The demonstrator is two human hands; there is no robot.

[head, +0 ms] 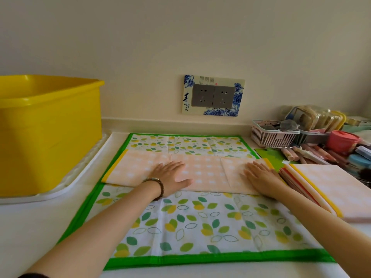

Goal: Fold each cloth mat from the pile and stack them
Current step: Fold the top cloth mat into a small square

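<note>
Head view, left to right. A yellow plastic tub (48, 127), rectangular with a rolled rim, stands on a white ribbed tray (80, 177) at the left end of the white bench (30, 227). At centre a leaf-print mat (200, 223), thin cloth with a glossy green border, lies spread flat, and creases divide it into panels. Across its upper half lies the peach checked mat (206, 173), folded into a long narrow strip with a yellow band at each end.

The left hand (170, 177) reaches in from lower left with a bead bracelet (158, 185) at the wrist. It lies palm down on the strip's middle, fingers straight and close together, thumb spread to the right. On the wall behind, a grey double socket (213, 96) sits in a blue-and-white floral plate. The right hand (261, 177) lies palm down on the strip's right end, fingers straight and slightly apart, pointing up and left.

Just beside it a stack of folded mats (325, 187) rests on the bench, peach check on top, with red and yellow edges along its side. At far right are a pink slatted basket (273, 135), a red lidded pot (342, 141) and a row of pink sticks (309, 153), either pens or crayons.
</note>
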